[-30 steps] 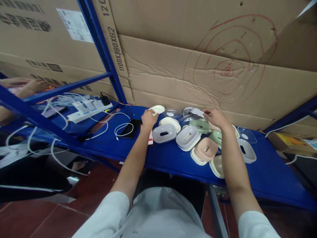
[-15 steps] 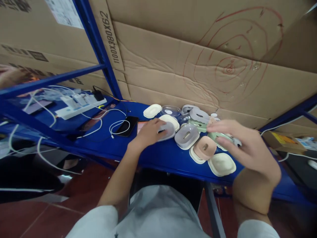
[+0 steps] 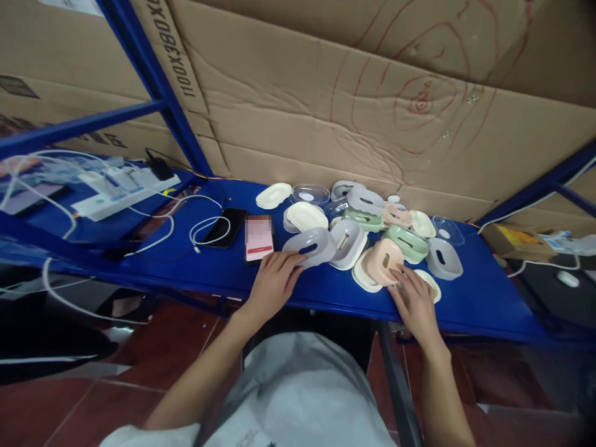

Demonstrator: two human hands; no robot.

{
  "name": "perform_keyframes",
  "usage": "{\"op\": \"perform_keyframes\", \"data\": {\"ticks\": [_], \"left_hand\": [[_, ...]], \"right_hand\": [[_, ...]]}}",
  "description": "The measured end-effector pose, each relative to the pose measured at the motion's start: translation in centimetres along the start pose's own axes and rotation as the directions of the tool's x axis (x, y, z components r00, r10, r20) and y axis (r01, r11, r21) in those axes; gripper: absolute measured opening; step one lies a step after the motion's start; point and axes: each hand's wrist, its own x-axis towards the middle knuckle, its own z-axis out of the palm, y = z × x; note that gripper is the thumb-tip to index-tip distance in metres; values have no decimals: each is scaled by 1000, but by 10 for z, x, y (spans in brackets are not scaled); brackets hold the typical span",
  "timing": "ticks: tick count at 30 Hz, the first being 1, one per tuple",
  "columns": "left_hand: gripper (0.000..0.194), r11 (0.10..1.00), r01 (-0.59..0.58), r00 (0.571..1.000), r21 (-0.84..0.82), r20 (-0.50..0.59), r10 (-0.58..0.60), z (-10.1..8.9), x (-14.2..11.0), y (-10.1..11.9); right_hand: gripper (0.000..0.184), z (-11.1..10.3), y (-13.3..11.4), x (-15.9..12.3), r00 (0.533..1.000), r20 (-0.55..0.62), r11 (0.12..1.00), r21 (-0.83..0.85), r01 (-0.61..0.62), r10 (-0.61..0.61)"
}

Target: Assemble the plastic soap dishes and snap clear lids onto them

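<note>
The peach dish [image 3: 377,266] sits on a cream tray [image 3: 360,277] on the blue counter [image 3: 321,296], its long slot [image 3: 386,261] running roughly away from you. Your right hand [image 3: 416,301] is nearer, just right of the peach dish; its grip has the right rim between thumb and fingers. To the left of the peach dish, past a grey dish [image 3: 354,243], your left hand [image 3: 274,280] has its grip on the near left rim of a lilac dish [image 3: 321,245]. Beyond the peach dish lies a green dish [image 3: 416,248]; well left of it, a phone [image 3: 259,241].

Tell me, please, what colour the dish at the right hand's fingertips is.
The dish is peach, seen best in the head view.
</note>
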Motion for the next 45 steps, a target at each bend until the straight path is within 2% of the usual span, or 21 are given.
{"op": "perform_keyframes", "data": {"ticks": [4, 8, 13, 17, 18, 20, 23, 25, 27, 30, 33, 36, 39, 41, 43, 45], "left_hand": [[29, 994, -110, 991, -22, 77, 111, -1, -32, 17], [34, 983, -181, 975, -18, 131, 182, -2, -51, 22], [40, 991, -131, 977, -40, 165, 136, 0, -52, 14], [36, 987, -109, 980, -121, 154, 127, 5, -55, 9], [35, 984, -101, 984, -147, 129, 121, 6, -57, 9], [35, 977, -76, 994, -198, 58, 89, 8, -60, 7], [34, 973, -68, 998, -221, -8, 68, 9, -60, 5], [27, 979, -82, 997, -188, 1, 83, 7, -59, 1], [20, 985, -81, 996, -153, 10, 83, 4, -58, -2], [18, 991, -52, 999, -126, -4, 52, 3, -58, -5], [19, 995, -26, 1000, -98, -4, 26, 6, -56, -4], [20, 1000, 20, 999, -19, -24, -21, 13, -50, 1], [25, 993, 50, 994, 105, -101, -40, 18, -45, 11], [28, 991, -16, 995, 133, -100, 29, 22, -42, 23], [30, 984, -148, 988, 95, -35, 152, 27, -36, 40], [32, 959, -281, 959, 37, 53, 279, 36, -25, 60]], "right_hand": [[39, 4, -13, 6, 998, -62, 1000, -1, -8, 8], [35, 7, -23, 15, 991, -133, 998, 60, 19, -11], [31, 10, -42, 16, 977, -176, 980, 135, 147, -122], [41, 20, -82, -1, 923, -315, 948, 156, 278, -219], [42, 23, -94, -4, 921, -308, 940, 166, 299, -239], [43, 28, -116, -4, 936, -217, 930, 186, 317, -276], [39, 29, -134, 7, 943, -130, 927, 182, 327, -307], [36, 25, -132, 18, 940, -166, 934, 152, 323, -298], [32, 17, -120, 28, 945, -206, 954, 103, 281, -256], [24, -1, -89, 43, 961, -214, 982, 41, 187, -174], [22, -13, -56, 59, 978, -170, 991, 26, 129, -123], [23, -15, -32, 70, 984, -128, 992, 10, 125, -122], [20, -10, -21, 71, 980, -119, 987, 4, 163, -162], [18, -8, -20, 65, 975, -124, 982, 12, 187, -185], [16, -9, -22, 56, 968, -159, 980, 27, 199, -193], [17, -11, -25, 47, 957, -217, 976, 58, 209, -192]]}}
